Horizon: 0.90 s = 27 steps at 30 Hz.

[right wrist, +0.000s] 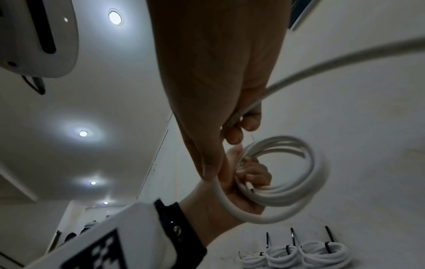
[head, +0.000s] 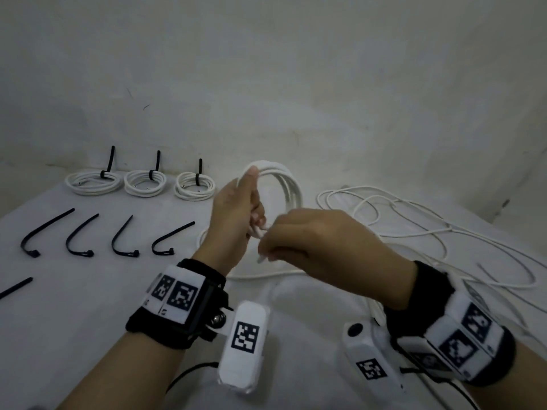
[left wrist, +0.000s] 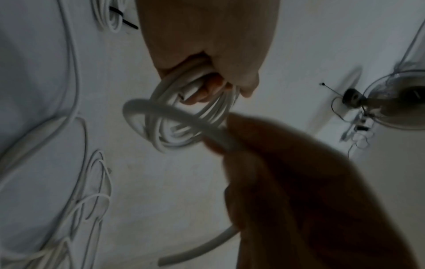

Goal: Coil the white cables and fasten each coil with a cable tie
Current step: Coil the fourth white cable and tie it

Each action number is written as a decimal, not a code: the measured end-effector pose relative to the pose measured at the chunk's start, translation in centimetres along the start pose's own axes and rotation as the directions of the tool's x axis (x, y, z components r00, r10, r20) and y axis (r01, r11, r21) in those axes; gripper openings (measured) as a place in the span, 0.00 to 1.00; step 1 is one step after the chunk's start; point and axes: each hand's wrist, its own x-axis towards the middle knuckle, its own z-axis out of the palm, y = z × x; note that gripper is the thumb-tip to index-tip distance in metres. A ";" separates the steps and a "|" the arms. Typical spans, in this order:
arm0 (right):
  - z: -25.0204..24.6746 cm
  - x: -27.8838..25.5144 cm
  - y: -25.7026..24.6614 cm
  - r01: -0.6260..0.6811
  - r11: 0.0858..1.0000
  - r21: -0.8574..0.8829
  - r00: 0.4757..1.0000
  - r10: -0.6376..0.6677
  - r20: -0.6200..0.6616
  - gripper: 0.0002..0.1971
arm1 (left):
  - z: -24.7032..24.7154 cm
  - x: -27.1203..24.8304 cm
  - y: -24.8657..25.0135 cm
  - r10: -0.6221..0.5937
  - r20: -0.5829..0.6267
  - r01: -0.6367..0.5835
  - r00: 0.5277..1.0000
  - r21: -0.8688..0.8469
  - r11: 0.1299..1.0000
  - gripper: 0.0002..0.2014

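My left hand (head: 254, 220) grips a partly wound coil of white cable (head: 288, 184) and holds it upright above the table. Its fingers curl round the bundled turns (left wrist: 161, 127), and a plug end sticks out between them. My right hand (head: 266, 250) is just to the right and nearer me, pinching the free strand (right wrist: 322, 63) of the same cable between thumb and fingers. The strand loops from that pinch back into the coil (right wrist: 299, 182). Several loose black cable ties (head: 44, 232) lie in a row at the left.
Three finished coils, each bound with a black tie, sit at the back left (head: 94, 182) (head: 145, 183) (head: 194, 186). Loose white cables (head: 414, 226) sprawl over the right half of the grey table (head: 88, 306). A wall stands close behind.
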 end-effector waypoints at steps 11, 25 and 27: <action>-0.3 1.3 2.4 -0.203 0.960 0.192 0.914 0.256 -0.314 0.10 | 0.5 -1.4 0.1 -0.222 0.333 0.243 0.916 -0.023 0.970 0.24; -1.9 -0.3 5.5 -0.158 0.986 -0.042 0.953 0.142 -0.267 0.09 | 0.1 -1.5 1.1 -0.315 0.393 0.231 0.864 0.246 0.941 0.20; -2.2 -0.8 6.0 -0.163 0.975 -0.153 0.951 0.114 -0.286 0.10 | 0.0 -1.4 1.1 -0.350 0.399 0.266 0.847 0.251 0.931 0.20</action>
